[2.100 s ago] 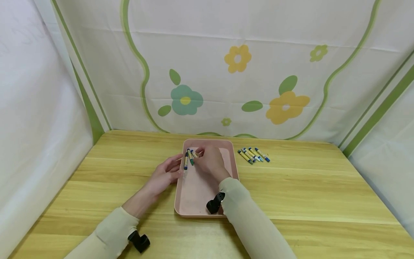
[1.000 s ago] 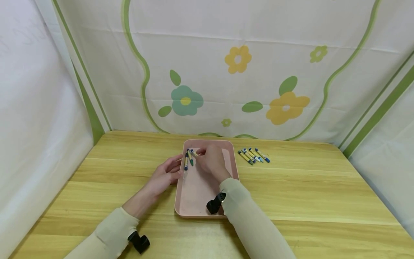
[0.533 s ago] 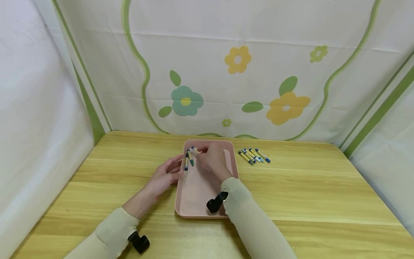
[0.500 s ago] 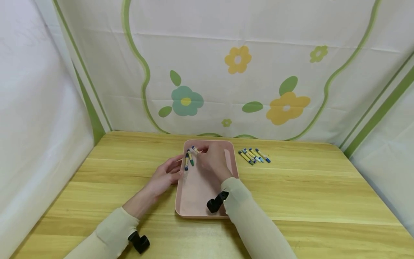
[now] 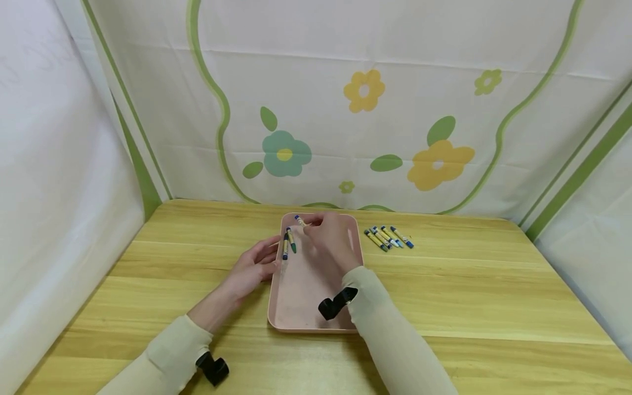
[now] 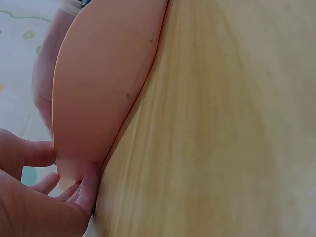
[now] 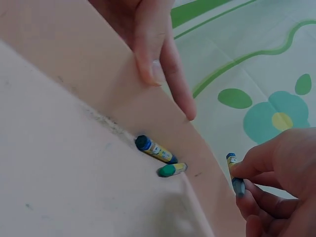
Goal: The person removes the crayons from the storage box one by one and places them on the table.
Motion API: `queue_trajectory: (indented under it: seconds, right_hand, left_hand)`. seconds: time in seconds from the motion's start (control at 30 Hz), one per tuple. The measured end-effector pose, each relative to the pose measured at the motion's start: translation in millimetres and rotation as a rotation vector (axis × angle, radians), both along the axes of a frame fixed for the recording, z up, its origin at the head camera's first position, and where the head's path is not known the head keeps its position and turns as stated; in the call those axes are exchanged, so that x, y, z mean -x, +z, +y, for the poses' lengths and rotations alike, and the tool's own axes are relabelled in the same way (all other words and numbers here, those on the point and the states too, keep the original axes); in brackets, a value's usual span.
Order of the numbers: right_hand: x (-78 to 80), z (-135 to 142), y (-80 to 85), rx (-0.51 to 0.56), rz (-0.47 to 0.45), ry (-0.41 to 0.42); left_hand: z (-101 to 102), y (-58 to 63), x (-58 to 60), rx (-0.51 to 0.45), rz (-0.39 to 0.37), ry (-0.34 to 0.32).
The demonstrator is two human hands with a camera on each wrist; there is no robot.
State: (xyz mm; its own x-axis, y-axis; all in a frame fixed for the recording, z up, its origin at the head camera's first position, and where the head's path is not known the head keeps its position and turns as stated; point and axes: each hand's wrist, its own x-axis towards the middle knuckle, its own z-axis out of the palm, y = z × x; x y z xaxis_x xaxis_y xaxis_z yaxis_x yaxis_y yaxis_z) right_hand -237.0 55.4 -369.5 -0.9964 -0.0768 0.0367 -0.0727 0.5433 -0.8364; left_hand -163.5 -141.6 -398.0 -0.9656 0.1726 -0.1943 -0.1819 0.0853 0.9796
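My right hand pinches a crayon with a yellow-and-blue wrapper and a greyish tip, over the far end of the pink tray. Two crayons lie inside along the tray's left wall: a dark one and a green-tipped one. My left hand is at the tray's left side, its fingertips against the rim and outer wall, as the left wrist view also shows. Part of the held crayon is hidden by my fingers in the head view.
Several crayons lie in a slanted row on the wooden table, just right of the tray's far end. A white curtain with printed flowers hangs behind the table, and white sheets close both sides.
My right hand has shifted toward the tray's far end and lifted the crayon it pinches away from the other two. The left hand stays against the tray's side.
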Motion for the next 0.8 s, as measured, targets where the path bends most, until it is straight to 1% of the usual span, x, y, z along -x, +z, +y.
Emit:
queue_trajectory:
  seconds: [0.13, 0.23, 0.3, 0.37, 0.5, 0.63, 0.8]
  right_hand:
    - [-0.2, 3, 8.2, -0.089, -0.010, -0.041]
    - [1.1, 7, 13.9, -0.167, 0.010, -0.058]
    - [3.9, 10, 16.1, -0.171, 0.034, -0.037]
    - [6.4, 12, 17.2, -0.147, 0.056, -0.013]
    - [9.8, 19, 20.3, -0.112, 0.069, 0.014]
    - [11.3, 29, 25.7, -0.116, 0.053, 0.012]
    - [11.3, 42, 32.3, -0.102, 0.008, -0.008]
  left_hand:
    - [0, 0.1, -0.4, -0.003, -0.004, -0.005]
    - [0, 0.5, -0.4, -0.006, -0.007, -0.004]
    - [0, 0.1, 0.2, -0.005, -0.006, -0.003]
    - [0, -0.1, 0.7, -0.003, -0.005, -0.001]
    - [0, 0.6, 1.2, 0.007, -0.007, 0.005]
    - [1, 1.7, 1.1, 0.005, -0.005, 0.001]
    - [1, 1.1, 1.2, -0.004, 0.000, -0.013]
